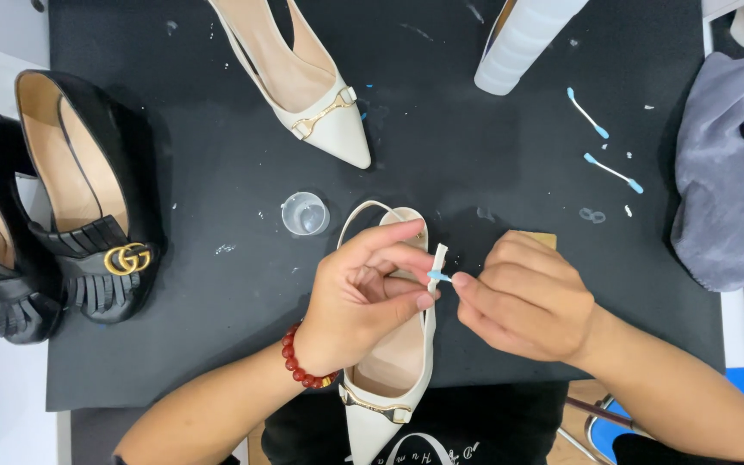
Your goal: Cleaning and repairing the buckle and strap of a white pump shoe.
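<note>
Black mat (217,344) covers the bench. Second cream slingback shoe (320,103) lies at top centre; two black fringed pumps (88,215) at left, a small clear cup (305,213) between. White ribbed bottle (523,43) at top, two loose cotton swabs (600,142) and a grey cloth (729,172) to the right. Cream slingback shoe (393,362) lies centre, toe toward the person. Left hand (363,297) closed, pinching the shoe's strap (437,263) upright. Right hand (523,297) closed, pinching a blue-tipped swab (437,275), its tip touching the strap.
</note>
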